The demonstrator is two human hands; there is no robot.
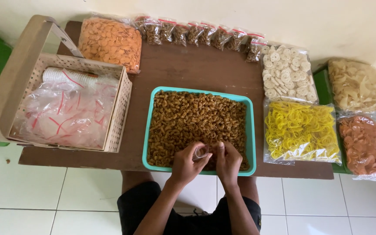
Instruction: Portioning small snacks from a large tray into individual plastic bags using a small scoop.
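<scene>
At lower centre of the frame, my left hand (187, 164) and right hand (227, 162) pinch a small clear bag (201, 153) over the tray (252, 130) of brown snacks (192, 119); I judge holding its mouth wide helps.

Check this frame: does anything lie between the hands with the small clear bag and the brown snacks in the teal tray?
Nothing visible does. The left hand and right hand hold the small clear bag directly over the brown snacks at the near edge of the teal tray.
</scene>
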